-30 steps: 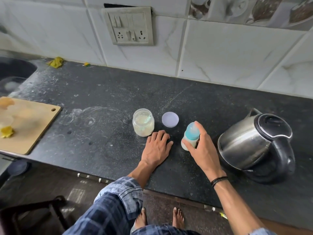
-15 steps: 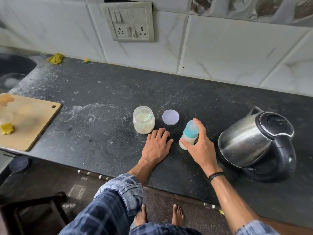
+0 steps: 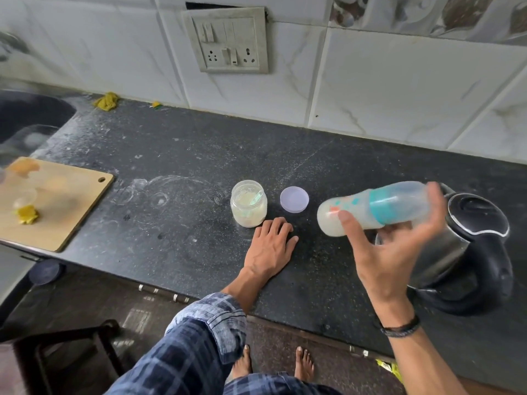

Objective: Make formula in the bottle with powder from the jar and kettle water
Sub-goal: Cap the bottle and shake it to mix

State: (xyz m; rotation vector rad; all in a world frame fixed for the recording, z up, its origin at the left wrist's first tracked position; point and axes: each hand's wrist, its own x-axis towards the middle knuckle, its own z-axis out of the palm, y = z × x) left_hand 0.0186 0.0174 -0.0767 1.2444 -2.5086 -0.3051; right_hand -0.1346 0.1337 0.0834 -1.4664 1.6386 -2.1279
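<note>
Bottle (image 3: 396, 202): in the air over the worktop (image 3: 176, 252), at about 3 o'clock of frame centre. It lies nearly level, base toward 9 o'clock and capped end toward 3 o'clock.
- Translucent plastic cylinder with a rounded base, a teal collar band and a clear domed cap.
- Milky white fill is visible at the base end.
- Orange and teal printed marks on the wall are blurred by motion; no writing is readable.

Right hand (image 3: 390, 252): holds the bottle, with the thumb across the near wall and the fingers wrapped round the far side by the cap. The fingertips are smeared with blur. A dark braided band (image 3: 400, 327) sits on the wrist.

Left hand (image 3: 271, 246): palm down and flat on the worktop, fingers straight, holding nothing. It is just beside the jar (image 3: 248, 206), at the jar's 5 o'clock.

Jar: round, clear-walled and open-topped, with pale cream powder inside. A pale green scoop handle leans in it. No label can be made out.

Lid (image 3: 294, 199): a flat lilac disc lying on the worktop at the jar's 3 o'clock, between jar and bottle.

Kettle (image 3: 479, 212): brushed steel body, black lid and handle, black base, at the bottle's 4 o'clock. Its near side is hidden behind the right hand.

Worktop: black speckled stone with white dusty rings and smears.

Wooden cutting board (image 3: 57, 201): at 9 o'clock, cut off by the frame edge, with a yellow scrap on it.

Grey socket plate (image 3: 228, 41): at 12 o'clock on the marbled wall tiles.
</note>
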